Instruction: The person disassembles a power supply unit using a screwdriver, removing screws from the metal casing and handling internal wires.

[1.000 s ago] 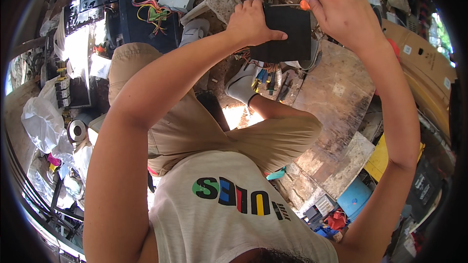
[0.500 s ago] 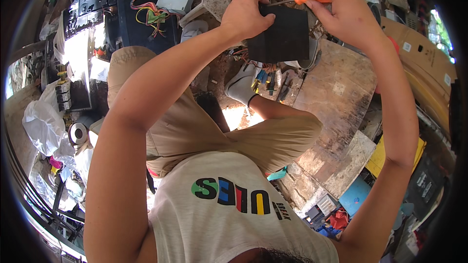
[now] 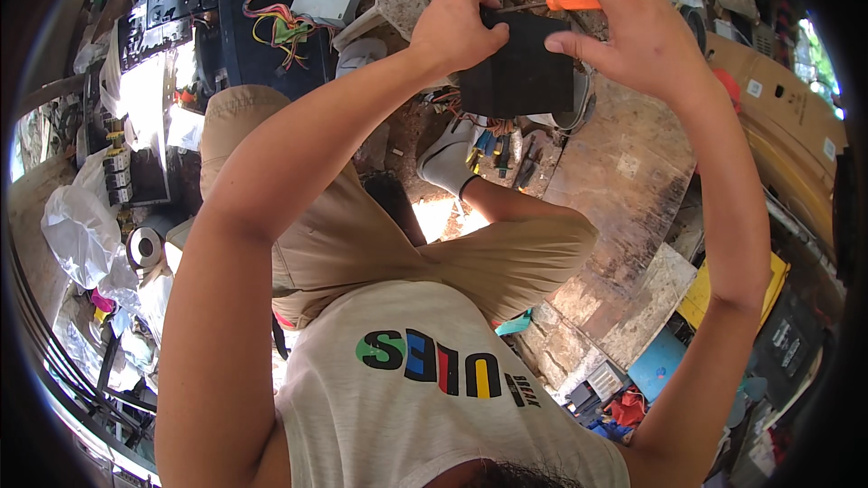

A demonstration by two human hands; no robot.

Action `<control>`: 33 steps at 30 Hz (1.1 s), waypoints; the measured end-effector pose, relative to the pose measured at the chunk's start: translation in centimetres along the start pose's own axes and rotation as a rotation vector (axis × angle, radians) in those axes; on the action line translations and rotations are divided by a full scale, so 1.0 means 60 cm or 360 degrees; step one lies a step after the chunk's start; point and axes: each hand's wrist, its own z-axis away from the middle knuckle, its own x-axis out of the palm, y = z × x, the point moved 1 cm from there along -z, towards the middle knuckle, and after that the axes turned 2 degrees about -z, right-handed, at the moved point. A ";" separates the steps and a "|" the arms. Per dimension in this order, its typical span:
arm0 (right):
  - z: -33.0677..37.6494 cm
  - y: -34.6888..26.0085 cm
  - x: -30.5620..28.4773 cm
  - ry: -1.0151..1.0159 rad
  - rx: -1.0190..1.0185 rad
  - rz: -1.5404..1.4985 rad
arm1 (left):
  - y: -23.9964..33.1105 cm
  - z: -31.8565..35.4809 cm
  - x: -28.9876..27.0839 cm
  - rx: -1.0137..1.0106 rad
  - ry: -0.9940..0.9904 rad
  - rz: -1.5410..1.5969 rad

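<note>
A black box-like casing (image 3: 520,68) is in front of me at the top of the view, with its dark flat side up. My left hand (image 3: 461,29) grips its left corner, thumb over the top and fingers at the far side. A screwdriver with an orange handle (image 3: 571,0) lies along the casing's far edge, its shaft pointing left toward my left fingers; the tip is hidden. Around that handle my right hand (image 3: 624,32) is spread, the thumb apart on the near side and the fingers stretched beyond it. The handle's end is close to the palm.
Coloured wires (image 3: 287,36) and a light grey metal box (image 3: 327,0) lie at the upper left. Several hand tools (image 3: 506,149) are near my foot. A worn wooden board (image 3: 624,163) lies right, a cardboard box (image 3: 778,99) beyond it. A plastic bag (image 3: 83,230) is far left.
My right hand's fingers have opened from the screwdriver handle, and the thumb has moved down and left, away from it. The left hand and the black casing look unmoved.
</note>
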 end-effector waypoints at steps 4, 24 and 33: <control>-0.001 0.007 0.014 -0.0007 0.0089 0.0100 | -0.001 -0.001 0.001 -0.0004 0.0008 0.0007; 0.136 0.039 0.045 0.0538 0.0517 -0.0351 | 0.020 -0.024 -0.028 0.0319 0.0003 -0.0530; 0.565 0.069 0.204 0.1632 0.1953 -0.1272 | 0.032 -0.029 -0.023 0.0637 0.0042 -0.1020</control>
